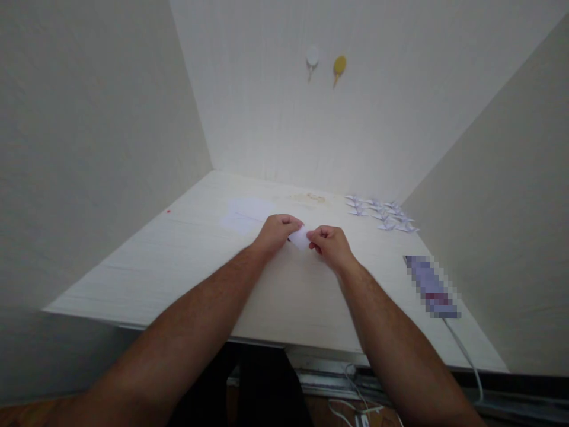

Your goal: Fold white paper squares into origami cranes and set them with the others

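On the left side of your white tabletop [155, 267], there is a small red spot [168, 211] near the edge. Further to the right lies some white paper [246, 212], flat, with a thin dark line across it. Just beside this paper is your left hand [276, 232], and its fingers are closed on the left part of a small white paper piece [300, 239]. This piece is between your two hands, above the middle of the tabletop. Your right hand [332, 243] pinches its right edge with the fingers, the others being curled in. Above your hands, a white hook [312, 57] and a yellow hook [339, 64] are on the wall. At the far right, folded paper cranes [387, 226] stand in a group; nearer to you lies a pixelated flat object [427, 284], with a pale cable [462, 347] beside its lower end.
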